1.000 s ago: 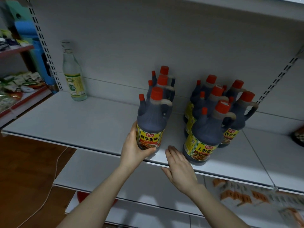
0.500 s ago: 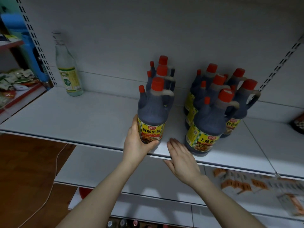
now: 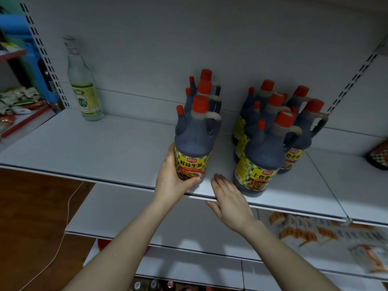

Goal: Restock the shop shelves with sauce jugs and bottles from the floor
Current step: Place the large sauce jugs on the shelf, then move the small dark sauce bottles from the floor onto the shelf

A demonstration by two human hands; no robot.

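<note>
Though a second has passed, I see little change: the dark plastic sauce jug with red cap stands at the front edge of the white metal shelf, left hand still clasping its label; right hand, at its 4 o'clock, lies flat, empty. Placement looks finished.

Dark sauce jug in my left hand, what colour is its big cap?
Its big screw cap is orange-red; head view.

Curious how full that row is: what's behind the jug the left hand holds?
Two more red-capped jugs stand behind the held jug; only their caps and necks show, bodies and labels are covered.
</note>
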